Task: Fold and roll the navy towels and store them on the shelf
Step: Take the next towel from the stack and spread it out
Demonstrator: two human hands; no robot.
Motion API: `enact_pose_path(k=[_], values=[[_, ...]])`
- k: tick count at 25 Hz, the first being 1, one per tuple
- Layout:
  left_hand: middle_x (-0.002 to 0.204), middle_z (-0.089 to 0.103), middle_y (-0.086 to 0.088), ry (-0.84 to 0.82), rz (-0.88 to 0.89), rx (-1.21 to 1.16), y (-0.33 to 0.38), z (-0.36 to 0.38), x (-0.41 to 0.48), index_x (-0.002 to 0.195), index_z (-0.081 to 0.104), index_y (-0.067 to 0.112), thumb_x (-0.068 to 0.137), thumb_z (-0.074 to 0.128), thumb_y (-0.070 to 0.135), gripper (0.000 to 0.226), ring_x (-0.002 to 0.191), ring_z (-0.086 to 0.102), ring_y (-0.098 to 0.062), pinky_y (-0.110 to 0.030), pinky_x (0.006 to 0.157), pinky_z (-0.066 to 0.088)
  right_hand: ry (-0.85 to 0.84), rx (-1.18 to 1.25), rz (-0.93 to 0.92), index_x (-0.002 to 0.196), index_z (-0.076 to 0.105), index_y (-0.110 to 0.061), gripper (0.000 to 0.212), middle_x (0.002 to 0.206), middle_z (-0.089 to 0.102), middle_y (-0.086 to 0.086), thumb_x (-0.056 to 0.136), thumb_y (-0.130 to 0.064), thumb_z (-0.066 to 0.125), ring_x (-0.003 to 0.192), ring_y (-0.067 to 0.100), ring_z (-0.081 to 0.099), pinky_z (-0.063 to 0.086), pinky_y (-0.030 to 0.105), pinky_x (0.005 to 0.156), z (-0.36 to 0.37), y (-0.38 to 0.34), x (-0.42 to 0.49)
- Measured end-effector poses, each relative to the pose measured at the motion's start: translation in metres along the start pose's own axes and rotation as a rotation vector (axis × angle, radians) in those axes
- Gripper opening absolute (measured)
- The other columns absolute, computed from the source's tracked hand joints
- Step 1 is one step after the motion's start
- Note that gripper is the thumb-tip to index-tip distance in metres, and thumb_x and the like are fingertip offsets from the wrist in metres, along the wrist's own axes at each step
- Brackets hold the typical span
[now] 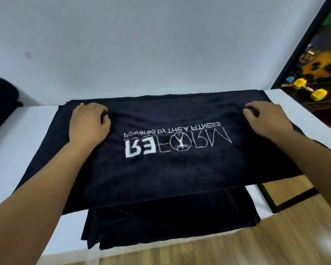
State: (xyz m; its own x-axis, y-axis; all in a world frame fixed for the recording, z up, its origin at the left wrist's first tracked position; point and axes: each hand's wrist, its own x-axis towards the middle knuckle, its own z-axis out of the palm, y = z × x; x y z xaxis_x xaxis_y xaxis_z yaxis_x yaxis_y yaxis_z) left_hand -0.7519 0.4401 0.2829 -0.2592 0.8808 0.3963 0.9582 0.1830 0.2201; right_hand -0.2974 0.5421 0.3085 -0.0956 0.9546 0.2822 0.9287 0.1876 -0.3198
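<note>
I am leaning over the counter (36, 119), where the navy towel (161, 178) is lying spread flat across the middle of the frame. Its far edge is sitting against the white wall (141, 44). Its near part is hanging over the counter's front edge at lower centre, in what look like several layers. The white lettering (178, 142) on the cloth is facing me upside down.

My left hand (89, 124) is resting on the towel left of centre, near the far edge. Its fingers are curling down and pinching the cloth. My right hand (267, 122) is doing the same on the right side, knuckles up and fingertips digging into the fabric. The two hands are sitting well apart, with the lettering between and just below them.

At the left edge of the frame a dark bundle (0, 104) is sitting on the counter, too blurred to identify. In the upper right a yellow dumbbell (307, 90) is lying beyond the counter's end. A wooden floor (218, 251) is showing along the bottom.
</note>
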Motion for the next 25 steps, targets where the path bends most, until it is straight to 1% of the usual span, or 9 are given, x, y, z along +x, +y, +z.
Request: enact_pose_path(k=[2,4,6,9,13,15,20,23,25], values=[[0.13,0.06,-0.014,-0.154,0.046,-0.049,0.038,-0.005,-0.003,0.127,0.06,0.007,0.095,0.055,0.025,0.037,0.12,0.053,-0.033,-0.049,0.112,0.033,-0.133,-0.041,-0.005,0.134,0.058,-0.019,0.042,0.143,0.052,0.006,0.097,-0.039,0.051,0.136,0.026,0.042,0.03,0.042,0.112,-0.011,0.02,-0.033],[0.148,0.046,-0.01,-0.323,0.151,-0.102,0.097,-0.001,-0.008,0.14,0.049,0.014,0.098,0.05,0.038,0.048,0.139,0.037,-0.028,-0.049,0.118,0.023,-0.278,-0.101,0.035,0.146,0.044,-0.026,0.052,0.157,0.033,0.001,0.099,-0.047,0.044,0.147,0.022,0.022,0.013,0.047,0.118,-0.009,0.043,-0.051],[0.161,0.024,-0.004,-0.425,0.309,-0.118,0.162,0.011,-0.012,0.15,0.034,0.024,0.1,0.04,0.049,0.056,0.151,0.013,-0.024,-0.051,0.121,0.008,-0.292,-0.13,0.047,0.15,0.035,-0.031,0.055,0.161,0.023,-0.002,0.099,-0.053,0.037,0.149,0.019,0.014,0.007,0.047,0.12,-0.003,0.053,-0.05],[0.166,0.004,-0.001,-0.572,0.338,-0.047,0.236,0.037,-0.015,0.156,0.018,0.03,0.101,0.024,0.057,0.062,0.152,-0.004,-0.025,-0.056,0.12,-0.002,-0.225,-0.064,0.024,0.148,0.038,-0.031,0.055,0.16,0.025,-0.006,0.098,-0.053,0.039,0.149,0.016,0.014,0.007,0.043,0.121,-0.003,0.055,-0.048],[0.166,-0.006,0.002,-0.589,0.323,0.05,0.288,0.063,-0.025,0.157,0.007,0.036,0.098,0.016,0.064,0.065,0.151,-0.012,-0.024,-0.058,0.119,-0.007,-0.089,0.268,0.095,0.136,0.055,-0.025,0.042,0.152,0.041,-0.005,0.096,-0.039,0.053,0.146,0.009,0.024,0.007,0.032,0.122,-0.009,0.064,-0.057],[0.165,-0.009,0.005,-0.588,0.29,0.08,0.295,0.065,-0.025,0.156,0.003,0.041,0.095,0.016,0.069,0.068,0.151,-0.015,-0.021,-0.057,0.119,-0.008,-0.14,0.302,0.068,0.135,0.055,-0.029,0.043,0.153,0.039,-0.005,0.094,-0.041,0.055,0.147,0.01,0.021,0.004,0.033,0.122,-0.011,0.062,-0.058],[0.164,-0.012,0.009,-0.642,0.227,0.158,0.301,0.061,-0.023,0.151,-0.003,0.052,0.082,0.017,0.083,0.079,0.151,-0.015,-0.02,-0.061,0.118,-0.006,-0.475,0.146,-0.092,0.149,0.034,-0.035,0.062,0.163,0.013,-0.004,0.093,-0.055,0.05,0.15,0.017,0.002,-0.001,0.041,0.122,-0.033,0.08,-0.043],[0.164,-0.014,0.007,-0.672,0.198,0.207,0.307,0.056,-0.026,0.148,-0.006,0.057,0.082,0.017,0.082,0.075,0.151,-0.016,-0.025,-0.065,0.116,-0.004,-0.436,-0.108,-0.146,0.154,0.012,-0.039,0.065,0.164,-0.001,-0.004,0.096,-0.066,0.023,0.15,0.019,-0.007,0.0,0.048,0.121,-0.035,0.104,-0.059],[0.164,-0.016,0.004,-0.743,0.097,0.207,0.324,0.054,-0.018,0.149,-0.007,0.056,0.088,0.02,0.078,0.07,0.15,-0.017,-0.032,-0.066,0.115,-0.005,-0.384,-0.156,-0.117,0.154,0.006,-0.039,0.066,0.164,-0.004,-0.004,0.095,-0.067,0.013,0.15,0.02,-0.01,0.0,0.051,0.12,-0.033,0.111,-0.07]])
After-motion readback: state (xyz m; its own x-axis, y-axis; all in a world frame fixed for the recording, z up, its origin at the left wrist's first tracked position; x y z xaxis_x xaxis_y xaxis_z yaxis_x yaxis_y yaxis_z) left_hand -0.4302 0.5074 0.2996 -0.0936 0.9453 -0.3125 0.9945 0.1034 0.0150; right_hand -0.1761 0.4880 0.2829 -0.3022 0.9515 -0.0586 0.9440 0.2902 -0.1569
